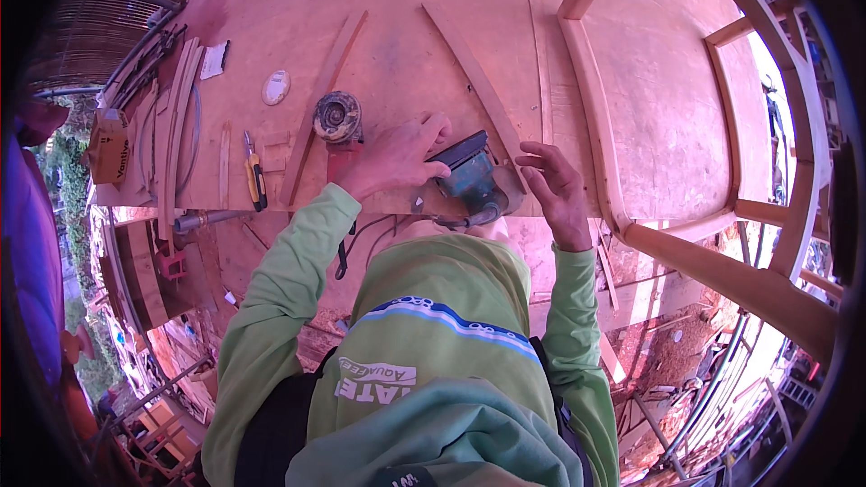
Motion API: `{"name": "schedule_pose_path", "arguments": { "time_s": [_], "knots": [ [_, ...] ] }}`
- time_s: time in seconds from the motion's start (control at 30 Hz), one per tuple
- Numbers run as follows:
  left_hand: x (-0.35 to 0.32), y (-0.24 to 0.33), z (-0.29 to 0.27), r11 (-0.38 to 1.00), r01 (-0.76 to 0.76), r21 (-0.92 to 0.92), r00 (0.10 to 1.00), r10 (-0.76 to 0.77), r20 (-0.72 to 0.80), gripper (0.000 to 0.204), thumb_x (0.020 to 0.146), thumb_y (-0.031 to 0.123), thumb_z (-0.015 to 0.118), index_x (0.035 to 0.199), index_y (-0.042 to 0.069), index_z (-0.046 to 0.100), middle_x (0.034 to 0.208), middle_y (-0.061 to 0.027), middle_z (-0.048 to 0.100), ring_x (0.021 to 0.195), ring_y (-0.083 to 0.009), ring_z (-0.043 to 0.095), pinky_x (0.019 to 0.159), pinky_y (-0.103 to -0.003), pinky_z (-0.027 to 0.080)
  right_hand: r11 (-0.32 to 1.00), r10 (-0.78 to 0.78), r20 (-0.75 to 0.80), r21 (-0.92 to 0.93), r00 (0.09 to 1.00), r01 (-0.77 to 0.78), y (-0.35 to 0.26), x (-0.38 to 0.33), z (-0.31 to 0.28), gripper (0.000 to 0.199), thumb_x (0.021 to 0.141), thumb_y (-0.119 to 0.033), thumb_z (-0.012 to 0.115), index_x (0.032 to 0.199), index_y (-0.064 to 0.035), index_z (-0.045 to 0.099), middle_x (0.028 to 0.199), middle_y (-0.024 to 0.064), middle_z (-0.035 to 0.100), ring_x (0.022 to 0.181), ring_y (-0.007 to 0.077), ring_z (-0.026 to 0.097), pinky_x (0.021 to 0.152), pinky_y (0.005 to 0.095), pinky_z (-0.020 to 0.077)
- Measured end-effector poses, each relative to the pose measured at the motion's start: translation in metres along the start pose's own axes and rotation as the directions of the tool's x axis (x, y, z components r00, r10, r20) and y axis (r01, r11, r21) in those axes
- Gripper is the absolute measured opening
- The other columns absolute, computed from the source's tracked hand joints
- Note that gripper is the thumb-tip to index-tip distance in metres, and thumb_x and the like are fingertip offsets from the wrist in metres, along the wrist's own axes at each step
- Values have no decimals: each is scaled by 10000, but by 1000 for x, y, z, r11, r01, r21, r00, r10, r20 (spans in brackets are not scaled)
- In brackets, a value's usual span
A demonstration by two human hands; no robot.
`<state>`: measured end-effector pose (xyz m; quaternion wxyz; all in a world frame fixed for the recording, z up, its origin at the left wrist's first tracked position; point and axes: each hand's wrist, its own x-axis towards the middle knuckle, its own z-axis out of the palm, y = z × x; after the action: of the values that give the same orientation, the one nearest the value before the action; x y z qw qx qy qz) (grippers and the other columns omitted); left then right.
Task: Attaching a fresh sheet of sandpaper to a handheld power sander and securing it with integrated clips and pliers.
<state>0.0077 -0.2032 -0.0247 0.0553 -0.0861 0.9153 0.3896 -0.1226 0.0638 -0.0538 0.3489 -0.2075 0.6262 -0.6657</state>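
Observation:
A teal power sander [471,182] with a dark flat base lies tilted at the near edge of the wooden worktable, in front of my body. My left hand [390,159] is just left of it; its fingers are bent and apart from the thumb, whose tip meets or nearly meets the sander's dark base. On the sander's other side, my right hand [557,191] hovers with fingers spread, holding nothing. Beyond my left wrist a red power tool with a round disc [338,117] rests on the table.
Two wooden strips [327,104] [469,81] lie slantwise on the worktable [397,45]. A yellow-handled cutter [253,171], a white round disc [276,87] and a cardboard box [109,146] are at left. A wooden frame [591,113] stands at right. Cables [365,233] hang below the edge.

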Motion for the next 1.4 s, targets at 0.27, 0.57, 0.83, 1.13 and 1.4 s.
{"name": "schedule_pose_path", "arguments": {
  "time_s": [0.27,0.57,0.83,1.13,1.4],
  "knots": [
    [-2,14,-7,999,43,-4,998,-43,40,386,863,116,784,1188,22,598,1042,-150,729,970,-330,720,852,-440,581,989,105,24,-108,994,-102,22,5,20,422,1001,-148,738,1361,6,581,1219,105,655,1112,186,669,974,325,551],
    [-3,-5,-10,977,-1,212,988,34,-153,217,977,80,600,1179,10,633,994,-248,706,906,-444,699,764,-500,553,935,-16,213,-343,977,90,35,-67,14,849,822,-59,783,1552,23,356,1458,238,484,1384,397,514,1163,465,442],
    [21,-48,-3,996,59,70,952,-35,-303,162,1002,98,579,1059,-39,645,847,-235,687,805,-412,694,713,-458,527,791,-169,30,-592,985,154,58,-48,54,957,746,-128,885,1540,27,374,1430,293,494,1327,479,512,1119,504,448],
    [25,-89,0,826,400,-397,899,-438,-3,288,1029,265,642,1093,-3,727,906,-64,730,833,-121,648,737,-347,505,788,-228,-55,-598,972,151,68,-50,64,879,748,-129,885,1494,9,442,1388,267,546,1273,452,569,1066,488,492],
    [13,-49,-23,866,291,-408,952,-303,36,226,1043,166,611,1146,-14,700,943,-30,748,891,-71,644,753,-265,508,1000,4,-78,-4,997,-4,59,-36,42,718,828,-118,849,1450,-5,509,1316,165,620,1182,302,661,1029,419,540]
  ]
}}
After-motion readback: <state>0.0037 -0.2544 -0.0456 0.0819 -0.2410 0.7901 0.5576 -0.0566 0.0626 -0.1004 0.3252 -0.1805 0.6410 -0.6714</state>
